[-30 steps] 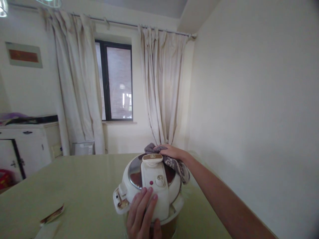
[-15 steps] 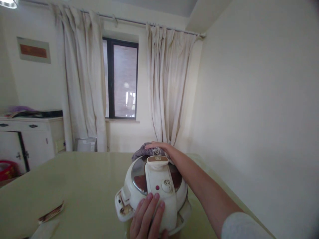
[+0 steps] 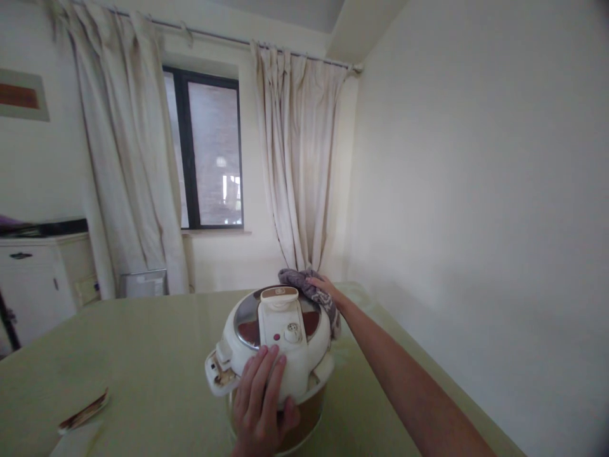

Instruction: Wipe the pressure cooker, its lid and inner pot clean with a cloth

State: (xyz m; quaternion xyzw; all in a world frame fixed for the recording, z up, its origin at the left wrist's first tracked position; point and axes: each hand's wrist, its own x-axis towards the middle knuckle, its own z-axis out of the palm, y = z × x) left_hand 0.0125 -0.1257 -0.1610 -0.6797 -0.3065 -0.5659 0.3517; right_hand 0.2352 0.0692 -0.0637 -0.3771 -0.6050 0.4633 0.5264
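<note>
A white electric pressure cooker with a brown-and-silver lid stands on the green tabletop. On the front of its lid lies my left hand, fingers stretched out over the white panel below the red button. My right hand is at the far right side of the lid, closed on a grey patterned cloth. The cloth drapes over the lid's back right edge and hangs down the cooker's side. My right fingertips are partly sunk in its folds.
The green table reaches to the wall on the right and toward the window. At its front left lies a small brown-and-white flat piece. A white cabinet stands behind on the left, and light curtains hang beyond the table.
My right hand has moved the cloth from the back of the lid round to its right side. My left hand stays on the lid's front. The view has turned slightly right.
</note>
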